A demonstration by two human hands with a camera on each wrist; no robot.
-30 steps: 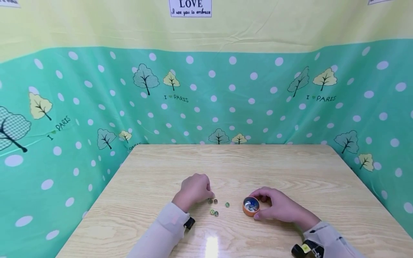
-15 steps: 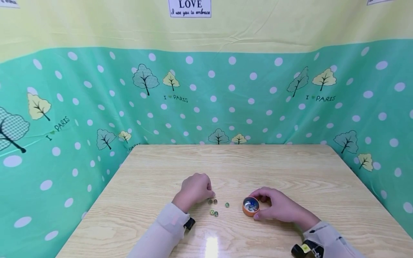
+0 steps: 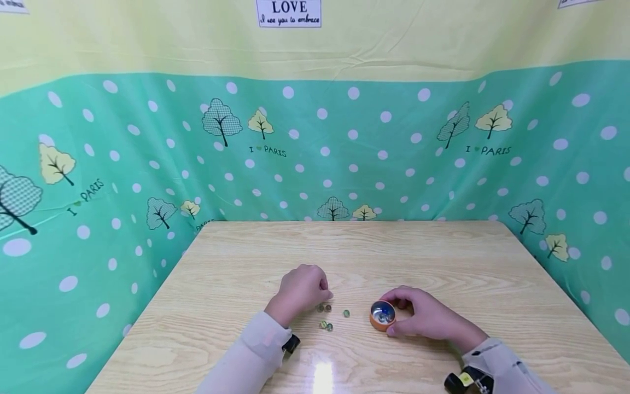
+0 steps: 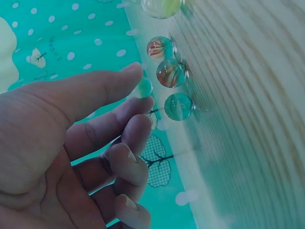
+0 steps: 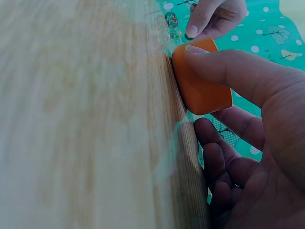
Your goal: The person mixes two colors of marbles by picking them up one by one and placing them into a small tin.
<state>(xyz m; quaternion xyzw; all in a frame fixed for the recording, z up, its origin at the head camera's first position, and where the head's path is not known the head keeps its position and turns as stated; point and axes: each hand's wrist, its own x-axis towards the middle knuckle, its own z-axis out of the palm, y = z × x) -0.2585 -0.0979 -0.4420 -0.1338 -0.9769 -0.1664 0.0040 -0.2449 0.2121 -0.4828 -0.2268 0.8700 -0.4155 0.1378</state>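
My left hand pinches a greenish glass marble between thumb and forefinger, with the other fingers curled in the left wrist view. Close below it on the table lie two brownish marbles. A green marble sits apart to their right, and a yellow-green marble lies against another one nearer the front. Around the side of a small round orange tin, my right hand keeps its thumb and fingers. The tin stands upright, its silvery inside holding blue and clear marbles.
The wood-grain table runs back to a green dotted curtain that encloses it behind and on both sides. Black wrist cameras are strapped at both sleeves.
My left hand has risen a little off the tabletop and shifted slightly right with the marble pinched in it. The right hand and the tin stay put.
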